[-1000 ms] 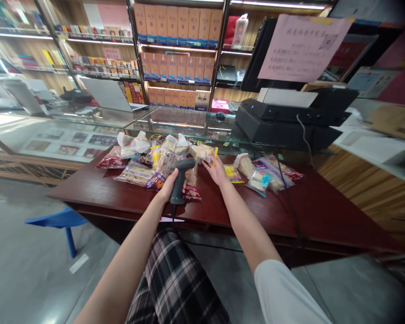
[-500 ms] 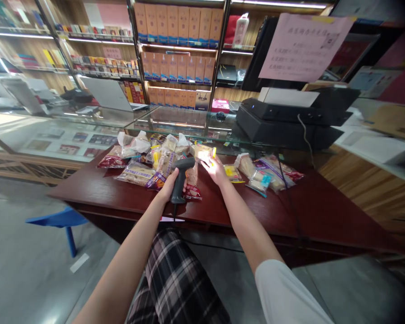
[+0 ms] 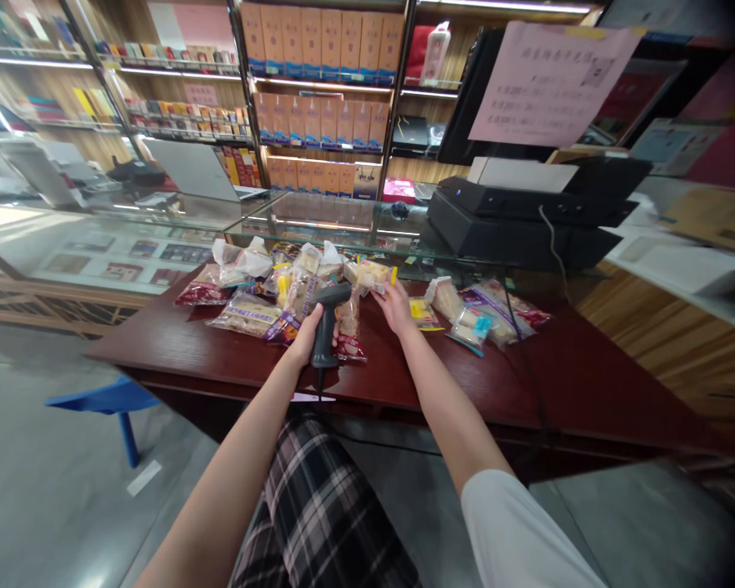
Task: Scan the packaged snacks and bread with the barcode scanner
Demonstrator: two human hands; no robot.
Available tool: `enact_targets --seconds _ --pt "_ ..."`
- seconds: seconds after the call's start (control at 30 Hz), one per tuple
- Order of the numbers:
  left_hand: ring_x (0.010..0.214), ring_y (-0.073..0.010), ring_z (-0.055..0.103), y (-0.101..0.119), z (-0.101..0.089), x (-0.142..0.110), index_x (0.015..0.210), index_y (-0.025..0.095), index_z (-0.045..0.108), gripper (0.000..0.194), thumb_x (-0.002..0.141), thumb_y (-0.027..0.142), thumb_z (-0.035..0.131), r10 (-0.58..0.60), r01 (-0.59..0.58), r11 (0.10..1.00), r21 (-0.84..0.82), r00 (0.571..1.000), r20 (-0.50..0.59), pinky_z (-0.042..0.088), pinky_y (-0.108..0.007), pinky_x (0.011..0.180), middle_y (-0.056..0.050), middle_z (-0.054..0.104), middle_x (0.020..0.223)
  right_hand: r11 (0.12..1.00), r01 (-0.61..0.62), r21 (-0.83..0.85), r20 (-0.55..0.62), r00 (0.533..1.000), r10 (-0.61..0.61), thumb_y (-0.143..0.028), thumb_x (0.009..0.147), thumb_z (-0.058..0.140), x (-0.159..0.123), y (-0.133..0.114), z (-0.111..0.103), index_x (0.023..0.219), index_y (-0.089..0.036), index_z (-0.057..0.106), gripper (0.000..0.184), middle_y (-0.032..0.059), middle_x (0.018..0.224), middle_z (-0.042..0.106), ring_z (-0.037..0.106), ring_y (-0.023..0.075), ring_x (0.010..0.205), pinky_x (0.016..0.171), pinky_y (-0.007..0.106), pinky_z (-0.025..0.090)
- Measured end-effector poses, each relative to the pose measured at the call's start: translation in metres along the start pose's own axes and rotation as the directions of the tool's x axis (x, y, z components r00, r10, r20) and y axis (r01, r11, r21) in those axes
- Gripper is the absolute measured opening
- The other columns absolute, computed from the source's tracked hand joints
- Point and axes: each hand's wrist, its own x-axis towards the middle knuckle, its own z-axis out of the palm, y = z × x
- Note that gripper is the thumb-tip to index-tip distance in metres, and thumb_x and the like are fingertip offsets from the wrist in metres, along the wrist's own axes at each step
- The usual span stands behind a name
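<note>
My left hand (image 3: 305,336) is wrapped round the grip of a dark grey barcode scanner (image 3: 328,323), its head pointing right. My right hand (image 3: 397,308) holds up a clear packet of yellowish bread (image 3: 371,273) just in front of the scanner head. Both are above a dark red wooden table (image 3: 563,384). A pile of wrapped snack packets (image 3: 248,314) lies to the left of the scanner, and a smaller group of packets (image 3: 474,314) lies to the right of my right hand.
A black cash register with printer (image 3: 520,216) stands at the back right, its cable (image 3: 518,327) running across the table. A glass display counter (image 3: 159,233) lies behind, shelves of boxes (image 3: 322,82) beyond it. A blue stool (image 3: 107,400) stands at the left.
The bright scanner light that lit the packet and my right hand half a second ago has gone out. Both hands stay in nearly the same place.
</note>
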Motion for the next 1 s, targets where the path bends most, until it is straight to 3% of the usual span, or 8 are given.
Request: enact_targets --seconds 0.1,0.17,0.3,0.4,0.57,0.7,0.9,1.0 --pt "0.045 -0.0117 0.056 0.0 0.0 0.0 0.088 0.012 0.064 0.064 0.078 0.075 0.053 0.016 -0.016 1.0 -0.015 1.0 0.017 0.043 -0.022 0.045 -0.003 0.062 0.059 0.896 0.183 -0.405 -0.063 0.972 -0.227 -0.033 0.089 0.043 0.003 -0.005 -0.008 0.13 -0.027 0.056 0.044 0.0054 0.135 0.058 0.052 0.0188 0.129 0.11 0.042 0.04" --pt "0.045 -0.0113 0.056 0.0 0.0 0.0 0.087 0.012 0.063 0.064 0.078 0.074 0.053 0.015 -0.014 1.0 -0.02 1.0 0.028 0.043 -0.022 0.046 -0.003 0.061 0.058 0.657 0.227 -0.719 -0.005 0.944 -0.331 -0.028 0.091 0.037 0.003 -0.008 -0.016 0.137 -0.022 0.053 0.049 0.0095 0.145 0.049 0.042 0.0206 0.137 0.116 0.042 0.032" --pt "0.044 -0.0111 0.055 -0.002 -0.001 0.001 0.089 0.012 0.063 0.063 0.081 0.073 0.05 0.004 -0.003 0.999 -0.045 0.999 0.032 0.043 -0.022 0.046 -0.002 0.06 0.057 0.2 0.08 -0.977 0.063 0.994 -0.086 -0.02 0.087 0.049 -0.001 -0.004 -0.026 0.138 -0.016 0.053 0.052 0.0157 0.153 0.035 0.029 0.0294 0.145 0.119 0.046 0.023" --pt "0.045 -0.0111 0.056 -0.002 -0.002 0.001 0.088 0.013 0.063 0.062 0.082 0.073 0.05 -0.001 0.002 0.999 -0.052 1.0 0.015 0.042 -0.021 0.045 -0.002 0.061 0.058 0.026 -0.035 -0.999 -0.034 0.997 0.067 -0.031 0.08 0.066 -0.005 0.002 -0.029 0.139 -0.014 0.05 0.063 0.021 0.156 0.028 0.02 0.0405 0.146 0.116 0.059 0.016" --pt "0.045 -0.0115 0.056 -0.002 -0.002 0.0 0.092 0.013 0.063 0.061 0.082 0.072 0.05 0.028 -0.026 0.997 -0.067 0.999 0.028 0.046 -0.023 0.048 -0.001 0.059 0.057 0.034 -0.001 -0.999 -0.006 0.986 -0.164 -0.029 0.085 0.06 -0.004 -0.001 -0.032 0.143 -0.012 0.042 0.063 0.0216 0.158 0.025 0.019 0.0366 0.147 0.115 0.059 0.014" --pt "0.044 -0.0111 0.054 0.0 0.001 -0.004 0.089 0.014 0.064 0.057 0.087 0.068 0.045 0.039 -0.039 0.995 -0.089 0.999 -0.006 0.047 -0.023 0.05 -0.001 0.06 0.057 0.045 0.18 -0.983 0.181 0.983 0.009 -0.029 0.09 0.056 -0.003 0.001 -0.029 0.139 -0.018 0.049 0.051 0.0159 0.151 0.043 0.032 0.0302 0.144 0.118 0.056 0.01" --pt "0.044 -0.0107 0.051 0.004 0.005 -0.008 0.072 0.016 0.061 0.056 0.09 0.065 0.04 0.068 -0.073 0.991 -0.115 0.996 -0.049 0.051 -0.027 0.058 -0.002 0.057 0.056 -0.008 -0.056 -0.998 -0.056 0.998 0.019 -0.035 0.093 0.054 -0.003 0.0 -0.029 0.115 -0.009 0.066 0.037 0.0232 0.139 0.054 0.038 0.0358 0.139 0.116 0.063 -0.003" --pt "0.044 -0.011 0.052 0.002 0.005 -0.008 0.072 0.016 0.06 0.056 0.086 0.068 0.047 0.073 -0.077 0.993 -0.095 0.996 -0.041 0.044 -0.024 0.048 -0.002 0.058 0.057 0.137 0.01 -0.991 0.007 1.0 -0.021 -0.026 0.091 0.055 -0.002 -0.004 -0.03 0.114 -0.013 0.067 0.029 0.0185 0.132 0.06 0.044 0.0317 0.135 0.119 0.058 -0.001"
